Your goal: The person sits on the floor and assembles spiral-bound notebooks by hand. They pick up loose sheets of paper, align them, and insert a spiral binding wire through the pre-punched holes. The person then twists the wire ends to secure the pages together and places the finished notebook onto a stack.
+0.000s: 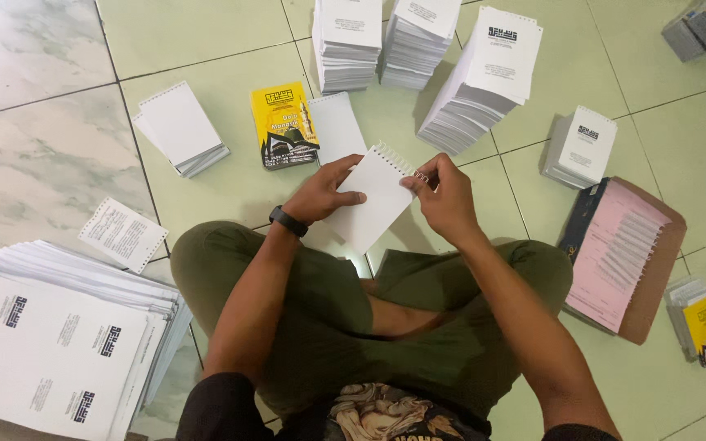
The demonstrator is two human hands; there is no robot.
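I sit cross-legged on a tiled floor. My left hand (323, 193), with a black watch on the wrist, grips the left side of a small white punched booklet (373, 196) held above my knees. My right hand (444, 196) pinches a thin wire spiral binding (420, 175) at the booklet's top right corner. The booklet's top edge shows a row of binding loops. Just beyond the booklet lie a yellow-covered booklet (284, 124) and a white one (335, 126) on the floor.
Tall stacks of white printed pages (484, 82) stand ahead, with a smaller stack (583, 145) to the right. A white booklet pile (181, 126) lies at left, large printed sheets (51, 343) at near left, and pink sheets on brown card (618, 253) at right.
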